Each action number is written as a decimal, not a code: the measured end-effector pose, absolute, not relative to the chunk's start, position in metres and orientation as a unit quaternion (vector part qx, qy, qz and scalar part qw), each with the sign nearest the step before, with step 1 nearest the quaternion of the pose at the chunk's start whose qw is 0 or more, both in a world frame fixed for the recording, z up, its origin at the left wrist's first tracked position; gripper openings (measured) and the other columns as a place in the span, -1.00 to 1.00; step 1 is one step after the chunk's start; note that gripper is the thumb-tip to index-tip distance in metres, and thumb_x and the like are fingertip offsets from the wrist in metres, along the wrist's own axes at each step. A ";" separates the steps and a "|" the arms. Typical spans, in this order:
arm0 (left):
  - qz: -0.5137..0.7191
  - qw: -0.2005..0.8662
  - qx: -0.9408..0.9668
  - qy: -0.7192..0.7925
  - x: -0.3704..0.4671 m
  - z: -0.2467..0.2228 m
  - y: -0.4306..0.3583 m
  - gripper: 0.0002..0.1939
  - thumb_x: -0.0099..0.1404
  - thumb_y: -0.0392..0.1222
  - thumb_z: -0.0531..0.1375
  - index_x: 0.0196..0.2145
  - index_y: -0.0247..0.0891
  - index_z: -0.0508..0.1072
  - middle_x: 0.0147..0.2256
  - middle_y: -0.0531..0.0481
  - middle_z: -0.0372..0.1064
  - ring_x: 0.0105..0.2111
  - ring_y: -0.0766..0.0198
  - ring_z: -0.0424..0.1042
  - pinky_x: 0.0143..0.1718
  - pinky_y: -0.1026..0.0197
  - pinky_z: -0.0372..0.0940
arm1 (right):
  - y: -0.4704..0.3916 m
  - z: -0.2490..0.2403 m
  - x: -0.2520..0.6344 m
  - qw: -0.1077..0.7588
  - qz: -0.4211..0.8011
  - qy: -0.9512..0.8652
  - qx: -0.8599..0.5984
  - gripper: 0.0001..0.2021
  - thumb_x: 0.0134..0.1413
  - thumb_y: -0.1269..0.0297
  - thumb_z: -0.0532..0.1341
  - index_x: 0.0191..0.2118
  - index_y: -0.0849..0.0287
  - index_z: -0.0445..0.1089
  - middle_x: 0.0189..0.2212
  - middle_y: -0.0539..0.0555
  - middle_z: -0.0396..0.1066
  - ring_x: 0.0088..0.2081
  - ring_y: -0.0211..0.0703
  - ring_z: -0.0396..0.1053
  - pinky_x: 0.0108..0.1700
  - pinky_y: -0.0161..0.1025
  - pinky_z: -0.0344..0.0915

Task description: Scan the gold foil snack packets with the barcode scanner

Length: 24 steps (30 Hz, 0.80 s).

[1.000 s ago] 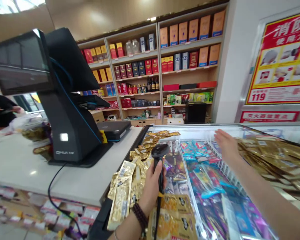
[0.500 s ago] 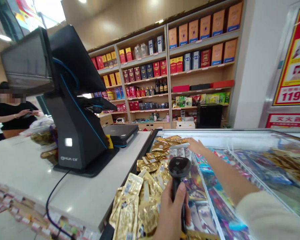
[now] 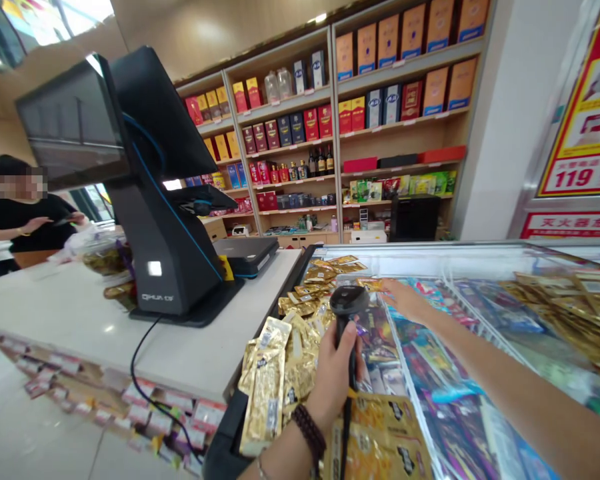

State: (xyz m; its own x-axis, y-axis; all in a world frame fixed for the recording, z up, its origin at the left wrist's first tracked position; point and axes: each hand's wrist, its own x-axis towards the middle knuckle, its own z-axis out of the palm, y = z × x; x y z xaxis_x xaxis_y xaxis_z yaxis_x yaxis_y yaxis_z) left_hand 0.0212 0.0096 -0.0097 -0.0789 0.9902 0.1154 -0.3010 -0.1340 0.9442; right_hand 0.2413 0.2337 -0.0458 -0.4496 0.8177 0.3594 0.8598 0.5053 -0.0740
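Observation:
My left hand (image 3: 333,367) is wrapped round the handle of a black barcode scanner (image 3: 349,301), its head pointing away from me. A beaded bracelet circles that wrist. Farther off, my right hand (image 3: 403,300) reaches in from the right and pinches the end of a small gold snack packet (image 3: 371,285) just beyond the scanner head. Loose gold foil packets (image 3: 267,383) lie in a pile left of the scanner, over the freezer's left edge. Smaller gold packets (image 3: 325,272) are heaped farther back. Larger gold packs (image 3: 387,433) lie below my left forearm and the scanner's cable.
The glass-topped freezer (image 3: 455,393) holds colourful wrapped goods and white wire dividers. A white counter (image 3: 200,373) to the left carries a black point-of-sale terminal (image 3: 165,267) and a flat black device (image 3: 250,257). Another person (image 3: 25,213) stands behind the counter at far left. Stocked shelves (image 3: 290,133) line the back.
My right hand has drawn the small packet slightly right and nearer, away from the far heap. The scanner stays in my left hand. The view has shifted, showing more large gold packs.

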 end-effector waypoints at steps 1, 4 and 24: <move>0.619 0.520 0.434 0.396 0.021 -0.010 0.010 -0.20 0.06 0.64 0.43 -0.29 -0.19 0.40 -0.50 0.19 0.29 -0.69 0.48 0.18 -0.67 0.34 0.08 | 0.222 -0.044 0.244 0.170 -0.052 -0.852 -0.493 -0.69 0.51 0.23 0.17 0.16 0.16 0.58 0.09 0.24 0.64 0.11 0.14 0.58 0.18 -0.01 0.47; 0.624 0.510 0.446 0.389 0.020 -0.010 0.009 -0.22 0.08 0.63 0.42 -0.32 -0.19 0.39 -0.51 0.18 0.29 -0.68 0.47 0.19 -0.66 0.34 0.09 | 0.185 -0.039 0.256 0.152 -0.057 -0.854 -0.495 -0.61 0.47 0.23 0.22 0.30 0.15 0.52 0.19 0.26 0.61 0.13 0.22 0.59 0.22 0.05 0.47; 0.583 0.490 0.523 0.382 0.018 -0.009 0.002 -0.25 0.17 0.61 0.37 -0.31 -0.18 0.34 -0.51 0.19 0.30 -0.67 0.47 0.18 -0.62 0.32 0.05 | 0.115 -0.047 0.303 0.230 0.025 -0.840 -0.491 -0.60 0.37 0.24 0.28 0.24 0.06 0.63 0.08 0.23 0.68 0.10 0.28 0.63 0.23 0.16 0.51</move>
State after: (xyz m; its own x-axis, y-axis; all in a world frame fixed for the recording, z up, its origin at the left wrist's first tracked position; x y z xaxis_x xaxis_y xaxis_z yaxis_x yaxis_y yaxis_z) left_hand 0.0179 0.0024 -0.0087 0.0288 0.9714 0.2357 -0.1725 -0.2275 0.9584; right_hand 0.3034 0.1153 -0.0473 -0.4121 0.8362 0.3619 0.8132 0.5167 -0.2679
